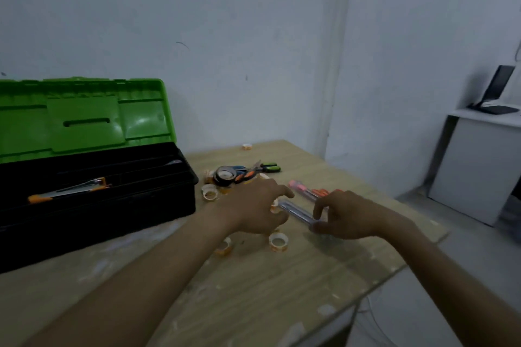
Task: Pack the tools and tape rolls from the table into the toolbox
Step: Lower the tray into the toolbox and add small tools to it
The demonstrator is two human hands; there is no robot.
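Toolbox (158, 205) holds few tools (67, 190); tape rolls (277, 242) await packing. Right hand (346, 215) pinches apparent ruler (297, 211); left hand (253, 205) grip unclear.

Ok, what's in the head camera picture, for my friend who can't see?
The right hand pinches the near end of a clear ruler on a wooden table, the left hand at its far end. Tape rolls lie around; an open green-lidded toolbox stands left.

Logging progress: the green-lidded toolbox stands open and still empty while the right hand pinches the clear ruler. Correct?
Not quite: the toolbox is not empty. The head view shows an orange-handled tool already lying inside it. The rest holds: the green lid is up and the right hand pinches the clear ruler.
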